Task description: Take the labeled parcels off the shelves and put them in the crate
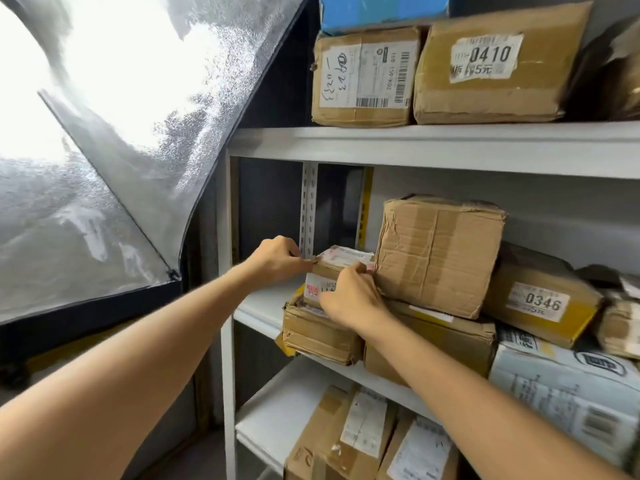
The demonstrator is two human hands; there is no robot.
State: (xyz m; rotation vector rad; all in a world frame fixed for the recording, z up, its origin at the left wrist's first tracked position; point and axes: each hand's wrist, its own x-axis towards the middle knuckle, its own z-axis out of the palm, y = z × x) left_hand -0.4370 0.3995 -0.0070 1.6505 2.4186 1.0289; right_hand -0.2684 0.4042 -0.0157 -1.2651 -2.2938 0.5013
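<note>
A small cardboard parcel with white labels on its top and front sits on the middle shelf, stacked on a flat brown box. My left hand grips its upper left corner. My right hand curls over its right front edge, covering part of the front label. A larger unlabeled-looking carton stands right beside it. No crate is in view.
Top shelf carries labeled boxes, one marked 0410. A box marked 0346 and a grey plastic mailer lie to the right. More parcels fill the bottom shelf. A large reflective softbox stands on the left.
</note>
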